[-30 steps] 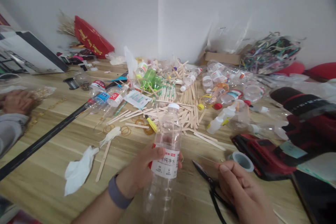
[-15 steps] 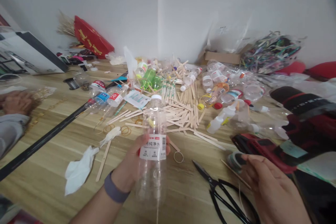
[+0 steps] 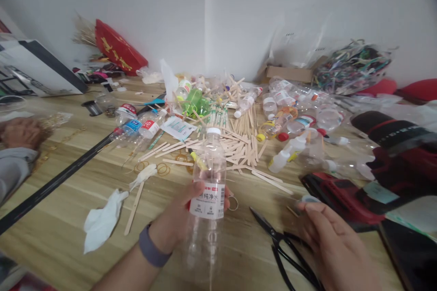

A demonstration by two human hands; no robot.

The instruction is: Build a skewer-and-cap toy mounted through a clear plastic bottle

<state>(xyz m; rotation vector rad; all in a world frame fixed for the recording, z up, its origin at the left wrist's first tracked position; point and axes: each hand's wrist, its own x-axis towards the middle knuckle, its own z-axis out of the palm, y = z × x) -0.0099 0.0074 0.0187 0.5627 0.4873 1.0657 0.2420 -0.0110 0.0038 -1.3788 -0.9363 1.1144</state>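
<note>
My left hand point(image 3: 194, 204) is wrapped round a clear plastic water bottle point(image 3: 207, 199), upright with a white cap and a white-and-red label. A thin pale line shows at the bottle's base. My right hand point(image 3: 327, 232) has its fingertips pinched together; what they hold is too small to make out. Just behind those fingers lie a roll point(image 3: 309, 198), mostly hidden, and the tip of a thin wooden stick point(image 3: 292, 211). Black-handled scissors point(image 3: 278, 238) rest on the table between my hands, partly under my right hand. A small ring point(image 3: 233, 203) sits beside the bottle.
Wooden craft sticks point(image 3: 235, 148) are heaped ahead, with plastic bottles point(image 3: 300, 100) on both sides. A red-and-black power tool point(image 3: 375, 177) stands at right. A long black bar point(image 3: 64, 175) and crumpled tissue point(image 3: 105, 220) lie left. Another person's hand point(image 3: 22, 132) is at far left.
My left hand and the bottle have shifted slightly right and toward me. My pinched right hand has moved a little left, covering more of the roll and stick.
</note>
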